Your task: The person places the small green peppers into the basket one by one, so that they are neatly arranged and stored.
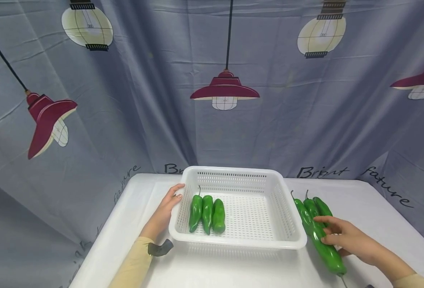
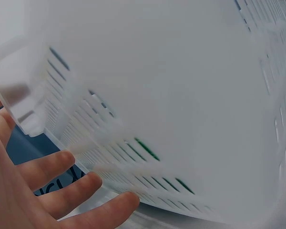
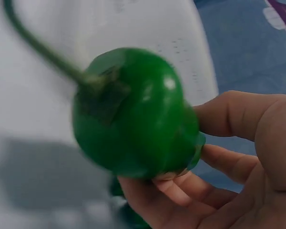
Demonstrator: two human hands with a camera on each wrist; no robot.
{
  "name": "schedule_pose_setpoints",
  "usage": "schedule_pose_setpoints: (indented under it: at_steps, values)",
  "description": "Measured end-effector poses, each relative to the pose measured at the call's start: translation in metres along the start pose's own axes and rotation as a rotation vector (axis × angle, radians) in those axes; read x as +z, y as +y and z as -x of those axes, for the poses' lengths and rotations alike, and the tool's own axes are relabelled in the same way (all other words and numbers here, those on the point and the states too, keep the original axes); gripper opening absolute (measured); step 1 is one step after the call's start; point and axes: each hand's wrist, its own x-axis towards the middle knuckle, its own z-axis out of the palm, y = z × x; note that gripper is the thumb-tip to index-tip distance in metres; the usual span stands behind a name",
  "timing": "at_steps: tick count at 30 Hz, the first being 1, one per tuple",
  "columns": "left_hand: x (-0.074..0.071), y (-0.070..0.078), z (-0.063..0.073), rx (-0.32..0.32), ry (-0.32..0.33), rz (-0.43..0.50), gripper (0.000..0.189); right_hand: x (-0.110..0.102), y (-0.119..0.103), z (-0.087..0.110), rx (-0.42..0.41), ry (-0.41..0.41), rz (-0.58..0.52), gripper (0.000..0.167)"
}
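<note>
A white plastic basket (image 1: pixel 240 244) stands on the table, with three green chili peppers (image 1: pixel 207 214) side by side in its left part. My left hand (image 1: pixel 166 206) touches the basket's left rim. In the left wrist view its fingers (image 2: pixel 69 198) are spread, nearly straight, along the slotted outer wall. To the right of the basket, my right hand (image 1: pixel 348 238) holds a green chili pepper (image 1: pixel 328 254) between thumb and fingers, its stem end towards me. The right wrist view shows this pepper (image 3: pixel 128 119) from the stem end. Other green chili peppers (image 1: pixel 310 206) lie just beyond it, partly covered.
A white cloth covers the table (image 1: pixel 212 268). Behind it hangs a grey-blue curtain (image 1: pixel 226 136) printed with lamps and lettering. The basket's right wall stands close beside the loose peppers. A dark strap (image 1: pixel 160 248) is at my left wrist.
</note>
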Motion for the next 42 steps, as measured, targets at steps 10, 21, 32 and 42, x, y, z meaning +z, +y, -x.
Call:
schedule_pose_setpoints:
  at_steps: [10,21,32,42]
  values:
    - [-0.001,-0.001,-0.001,0.002,-0.021,0.014,0.047,-0.034,-0.042,-0.011,-0.052,0.026,-0.062,0.071]
    - [0.0,-0.001,-0.001,-0.009,-0.011,0.016,0.047,-0.019,-0.092,-0.042,-0.08,0.033,-0.073,0.075]
    - [0.0,0.001,0.0,-0.015,-0.001,0.017,0.046,0.012,-0.129,-0.078,-0.083,-0.001,-0.101,0.073]
    - [-0.001,-0.003,-0.003,-0.014,-0.018,0.021,0.047,0.04,-0.146,-0.112,-0.087,-0.032,-0.144,0.071]
